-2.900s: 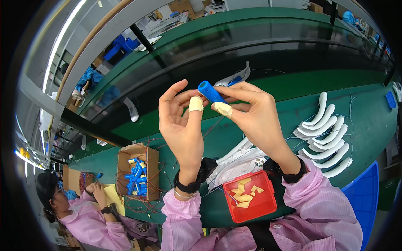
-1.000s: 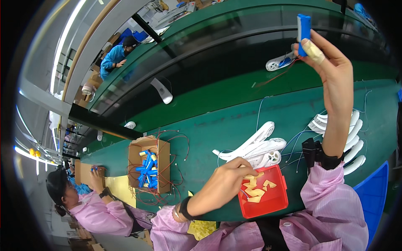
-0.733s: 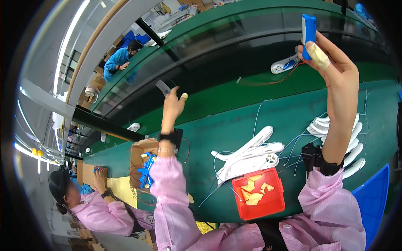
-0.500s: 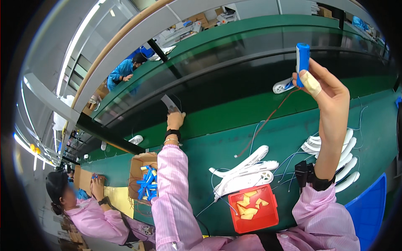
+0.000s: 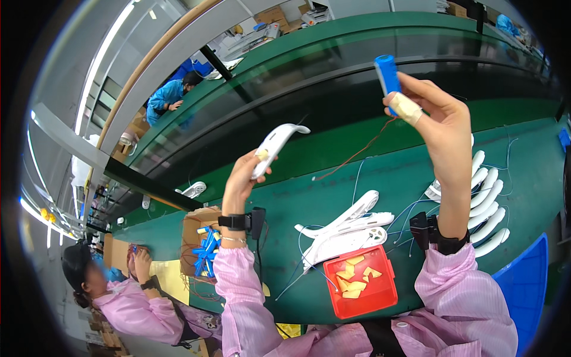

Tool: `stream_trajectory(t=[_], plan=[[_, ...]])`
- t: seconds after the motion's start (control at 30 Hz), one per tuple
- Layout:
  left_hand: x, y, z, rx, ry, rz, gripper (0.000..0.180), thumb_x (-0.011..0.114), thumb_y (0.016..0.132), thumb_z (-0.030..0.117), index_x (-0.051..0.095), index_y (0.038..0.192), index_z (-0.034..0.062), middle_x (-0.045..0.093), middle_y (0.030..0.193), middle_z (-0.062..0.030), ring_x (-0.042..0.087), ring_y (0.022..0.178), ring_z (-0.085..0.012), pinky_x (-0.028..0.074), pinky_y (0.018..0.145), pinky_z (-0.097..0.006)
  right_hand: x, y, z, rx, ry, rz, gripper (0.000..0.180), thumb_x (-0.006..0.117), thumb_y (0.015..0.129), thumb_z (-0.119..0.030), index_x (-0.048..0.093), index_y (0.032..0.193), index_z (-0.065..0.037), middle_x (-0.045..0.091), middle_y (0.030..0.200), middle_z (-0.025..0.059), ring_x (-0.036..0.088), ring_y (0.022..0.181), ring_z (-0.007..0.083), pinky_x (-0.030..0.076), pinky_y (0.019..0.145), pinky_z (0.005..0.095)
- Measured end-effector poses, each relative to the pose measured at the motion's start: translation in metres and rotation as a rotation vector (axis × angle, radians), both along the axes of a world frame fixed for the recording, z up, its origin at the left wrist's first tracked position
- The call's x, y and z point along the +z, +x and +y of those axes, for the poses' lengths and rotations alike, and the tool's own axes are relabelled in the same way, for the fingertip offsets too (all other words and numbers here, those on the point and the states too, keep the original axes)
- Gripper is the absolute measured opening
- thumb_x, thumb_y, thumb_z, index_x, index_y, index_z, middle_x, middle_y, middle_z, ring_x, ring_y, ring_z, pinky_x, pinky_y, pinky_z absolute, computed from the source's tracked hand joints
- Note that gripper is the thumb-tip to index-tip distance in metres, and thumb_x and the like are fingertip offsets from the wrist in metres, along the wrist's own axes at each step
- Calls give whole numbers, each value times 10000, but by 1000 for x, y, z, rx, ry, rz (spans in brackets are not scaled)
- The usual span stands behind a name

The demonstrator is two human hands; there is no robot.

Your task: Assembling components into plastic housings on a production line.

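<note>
My left hand grips a slim, curved white plastic housing near its lower end, tilted above the green bench. A thin dark wire shows near its tip. Raised at the right, my right hand pinches a blue cylindrical battery, held nearly upright. Its thin reddish lead hangs down to the left and ends in a small pale connector. A cream-coloured wrap covers my right thumb. Below and between my hands lie several white housings with thin wires.
A red tray of yellow pieces stands near me. Left of it, a cardboard box holds blue batteries. More curved white parts lie at right beside a blue bin. Co-workers sit at left and across the line.
My left hand has turned and come nearer, and the white housing in it now shows its broad side. My right hand has moved left with the battery, which tilts slightly more.
</note>
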State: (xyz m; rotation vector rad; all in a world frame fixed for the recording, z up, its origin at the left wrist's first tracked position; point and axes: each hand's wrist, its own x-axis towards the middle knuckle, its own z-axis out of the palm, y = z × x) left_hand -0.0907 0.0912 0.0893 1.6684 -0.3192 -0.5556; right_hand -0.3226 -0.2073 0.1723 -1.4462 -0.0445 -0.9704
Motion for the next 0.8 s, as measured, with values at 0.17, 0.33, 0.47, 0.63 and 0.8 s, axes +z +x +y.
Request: stream_trajectory(t=[0.17, 0.33, 0.47, 0.63, 0.8], plan=[[22, -69, -28, 37, 109, -236, 318, 514, 995, 248, 658, 1061, -27, 663, 732, -66, 590, 488, -87, 363, 355, -193, -2, 0, 16, 129, -489, 98, 317, 723, 829, -75, 704, 1138, -4, 679, 946, 104, 660, 828, 177, 533, 756, 300], [42, -106, -44, 4, -2, -427, 356, 473, 1023, 261, 660, 991, -41, 650, 683, -62, 595, 494, -89, 396, 380, -207, -16, 16, 34, 229, -734, 49, 281, 712, 811, -51, 715, 1090, -12, 682, 938, 139, 664, 818, 275, 526, 696, 342], [46, -111, -41, 54, 64, -550, 377, 481, 1027, 268, 661, 916, -44, 630, 663, -39, 561, 521, -47, 399, 437, -191, -22, 20, 41, 276, -822, 61, 267, 720, 798, -66, 720, 1059, -11, 689, 949, 135, 654, 848, 290, 528, 730, 364], [53, -121, -40, 103, 110, -600, 411, 487, 1021, 287, 672, 864, -45, 496, 554, 5, 400, 507, -35, 297, 469, -250, -29, 26, 47, 263, -921, 30, 304, 766, 754, -77, 743, 1053, -32, 719, 953, 116, 657, 841, 254, 533, 707, 336], [50, -118, -38, 99, 16, -581, 393, 493, 1016, 276, 671, 878, -46, 482, 549, 12, 393, 502, -33, 280, 464, -252, -25, 26, 47, 317, -820, 72, 242, 719, 795, -79, 730, 1027, -10, 704, 955, 135, 650, 867, 289, 531, 753, 367]])
